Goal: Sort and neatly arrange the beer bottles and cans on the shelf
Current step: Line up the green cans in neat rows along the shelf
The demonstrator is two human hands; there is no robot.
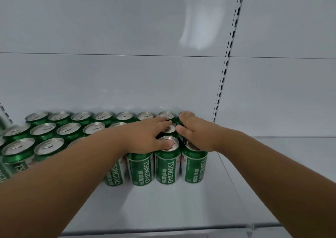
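Note:
Several green Tsingtao beer cans stand upright in three rows on a white shelf, packed from the left edge to just right of centre. My left hand lies flat across the can tops with its fingers straight, and its thumb presses the lid of a front-row can. My right hand rests over the rightmost column. Its fingers bend over the back can and its thumb sits between two columns. Neither hand lifts a can. No bottles are in sight.
A white back panel rises behind the cans, with a slotted upright to the right of them. Bare shelf surface extends right of the cans and in front of them. A clear plastic rail runs along the shelf's front edge.

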